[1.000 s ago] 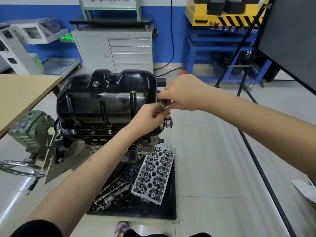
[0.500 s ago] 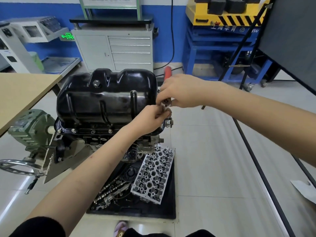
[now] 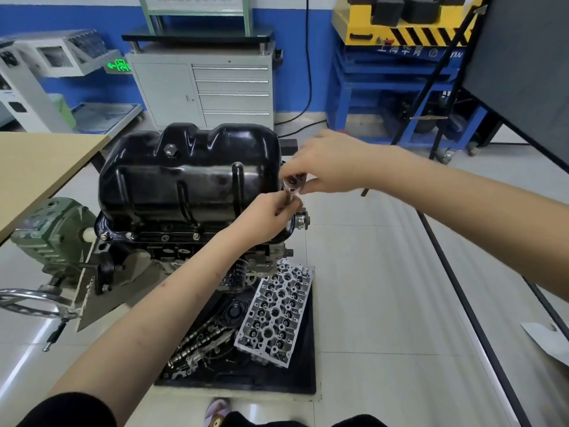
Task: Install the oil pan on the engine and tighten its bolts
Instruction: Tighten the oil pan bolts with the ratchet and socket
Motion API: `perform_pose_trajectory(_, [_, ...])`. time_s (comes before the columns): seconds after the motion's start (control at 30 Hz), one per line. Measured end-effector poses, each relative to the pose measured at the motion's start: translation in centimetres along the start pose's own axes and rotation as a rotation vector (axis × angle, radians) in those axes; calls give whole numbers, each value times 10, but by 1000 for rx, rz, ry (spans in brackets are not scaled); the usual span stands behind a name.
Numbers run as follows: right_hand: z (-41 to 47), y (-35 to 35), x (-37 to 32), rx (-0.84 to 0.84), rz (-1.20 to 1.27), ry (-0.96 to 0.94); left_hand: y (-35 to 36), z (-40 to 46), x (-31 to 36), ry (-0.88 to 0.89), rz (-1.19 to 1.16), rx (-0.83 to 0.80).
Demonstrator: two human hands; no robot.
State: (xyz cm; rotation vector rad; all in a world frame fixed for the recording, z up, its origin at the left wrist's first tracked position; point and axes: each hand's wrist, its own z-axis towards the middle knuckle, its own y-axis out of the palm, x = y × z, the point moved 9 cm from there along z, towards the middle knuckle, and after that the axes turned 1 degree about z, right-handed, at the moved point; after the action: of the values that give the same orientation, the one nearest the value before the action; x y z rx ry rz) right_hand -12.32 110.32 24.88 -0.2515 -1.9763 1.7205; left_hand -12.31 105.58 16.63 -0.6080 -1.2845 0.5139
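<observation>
Two hands point(image 3: 295, 195) (both gripping) hold one ratchet point(image 3: 293, 184) beside one oil pan point(image 3: 187, 177).

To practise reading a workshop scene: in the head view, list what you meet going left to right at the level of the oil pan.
Wooden table → oil pan → left hand → ratchet head → right hand → black stand leg.

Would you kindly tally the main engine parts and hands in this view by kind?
Oil pans: 1
Cylinder heads: 1
Oil filters: 1
Ratchets: 1
Hands: 2, left, right
Total: 6
</observation>
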Motion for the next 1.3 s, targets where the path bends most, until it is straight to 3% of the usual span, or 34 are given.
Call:
perform_pose_trajectory(0.07, [0, -2, 1, -19, -16, -54, 3, 1, 1, 0, -1, -22])
perform_pose_trajectory(0.2, [-3, -1, 7, 100, 12, 102, 2, -3, -7, -21, -81, 34])
perform_pose_trajectory(0.3, [-12, 20, 7, 136, 339, 297, 8, -11, -18, -50, -98, 86])
perform_pose_trajectory(0.37, [-14, 29, 4, 152, 411, 321, 15, -17, -23, -84, -64, 148])
perform_pose_trajectory(0.5, [-7, 20, 0, 68, 321, 130, 16, -26, -28, -134, -24, 312])
perform_pose_trajectory(0.57, [0, 15, -1, -10, 154, -11, 17, -26, -26, -109, -11, 314])
perform_pose_trajectory(0.7, [11, 1, 4, 66, -3, -99, 15, -22, -26, -93, -13, 281])
perform_pose_trajectory(0.77, [10, 1, 14, 72, 37, -65, 15, -21, -28, -104, -25, 268])
perform_pose_trajectory(0.87, [-1, 13, 47, -8, 221, 140, 16, -20, -31, -124, -46, 253])
perform_pose_trajectory(1.0, [-12, 22, 56, 55, 115, 258, 10, -24, -12, -96, -250, 272])
perform_pose_trajectory(1.07, [-17, 30, 56, 33, 209, 326, -4, -24, 12, 5, -526, 332])
perform_pose_trajectory(1.13, [-26, 45, 55, -97, 428, 408, -21, -18, 28, 51, -660, 433])
perform_pose_trajectory(1.23, [-38, 65, 36, -287, 752, 453, -33, -2, 38, 7, -533, 526])
perform_pose_trajectory(1.3, [-43, 67, 23, -327, 1065, 437, -31, 9, 34, -14, -527, 508])
